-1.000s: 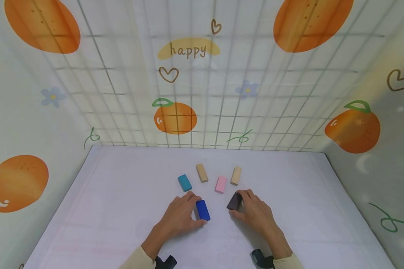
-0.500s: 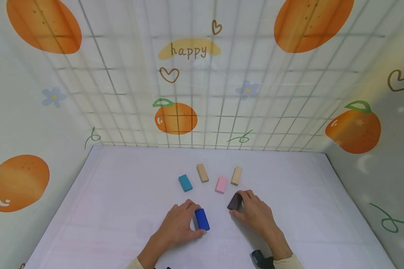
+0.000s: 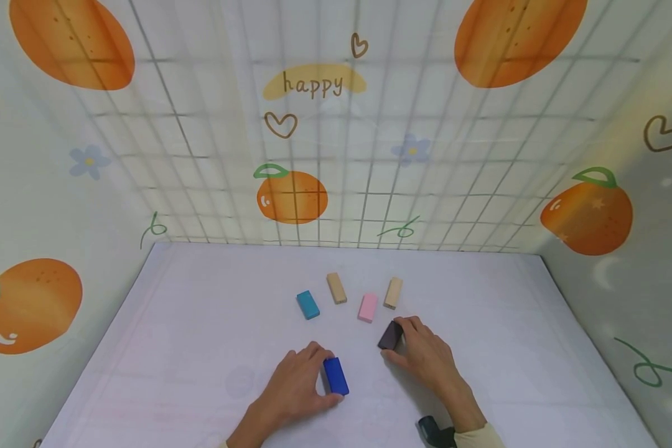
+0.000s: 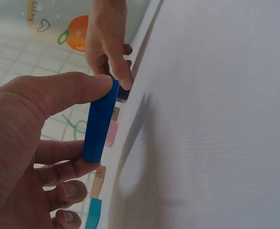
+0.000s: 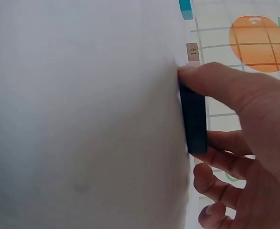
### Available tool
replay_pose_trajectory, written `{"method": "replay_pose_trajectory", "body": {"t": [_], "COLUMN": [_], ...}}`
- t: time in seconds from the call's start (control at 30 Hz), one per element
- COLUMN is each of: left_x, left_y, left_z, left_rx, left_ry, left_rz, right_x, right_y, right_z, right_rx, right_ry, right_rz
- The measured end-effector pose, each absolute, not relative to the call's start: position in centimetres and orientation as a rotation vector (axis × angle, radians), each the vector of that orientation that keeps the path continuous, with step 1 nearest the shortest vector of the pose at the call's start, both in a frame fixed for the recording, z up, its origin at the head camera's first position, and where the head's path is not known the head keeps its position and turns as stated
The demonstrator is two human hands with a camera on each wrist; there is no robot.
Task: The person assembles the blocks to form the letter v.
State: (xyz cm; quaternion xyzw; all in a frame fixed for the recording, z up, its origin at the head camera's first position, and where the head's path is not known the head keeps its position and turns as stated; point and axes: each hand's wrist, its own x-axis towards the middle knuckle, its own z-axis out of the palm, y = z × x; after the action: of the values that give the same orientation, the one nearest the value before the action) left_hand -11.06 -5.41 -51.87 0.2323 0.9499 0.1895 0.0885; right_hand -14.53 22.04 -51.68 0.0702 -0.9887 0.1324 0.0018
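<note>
My left hand [image 3: 294, 386] pinches a dark blue block [image 3: 336, 376] by its two ends, thumb at the near end and fingertips at the far end. In the left wrist view the blue block [image 4: 101, 121] shows above the white surface, with a shadow beside it. To the right, my right hand [image 3: 428, 354] pinches a black block [image 3: 390, 335] the same way. The right wrist view has this black block [image 5: 194, 117] between thumb and fingers, close against the white surface.
Beyond the hands lie a teal block [image 3: 308, 305], a pink block [image 3: 367, 308], a plain wooden block [image 3: 336, 288] and a second wooden block [image 3: 393, 293] on the white table [image 3: 201, 298]. A patterned curtain [image 3: 201, 155] surrounds the table's back and sides.
My left hand has drawn the blue block toward the near side of the table, slightly leftward. The right hand and black block have stayed in place, as have the other blocks.
</note>
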Motion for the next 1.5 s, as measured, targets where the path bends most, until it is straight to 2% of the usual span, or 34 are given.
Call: {"method": "replay_pose_trajectory", "body": {"t": [1.5], "left_x": [-9.2], "left_y": [-5.0], "left_z": [-52.2], "left_rx": [0.739], "left_ry": [2.785], "left_rz": [0.506], "right_x": [-14.5], "right_y": [22.0], "right_z": [-51.7], "right_rx": [0.205], "right_ry": [-3.110], "right_rz": [0.438]}}
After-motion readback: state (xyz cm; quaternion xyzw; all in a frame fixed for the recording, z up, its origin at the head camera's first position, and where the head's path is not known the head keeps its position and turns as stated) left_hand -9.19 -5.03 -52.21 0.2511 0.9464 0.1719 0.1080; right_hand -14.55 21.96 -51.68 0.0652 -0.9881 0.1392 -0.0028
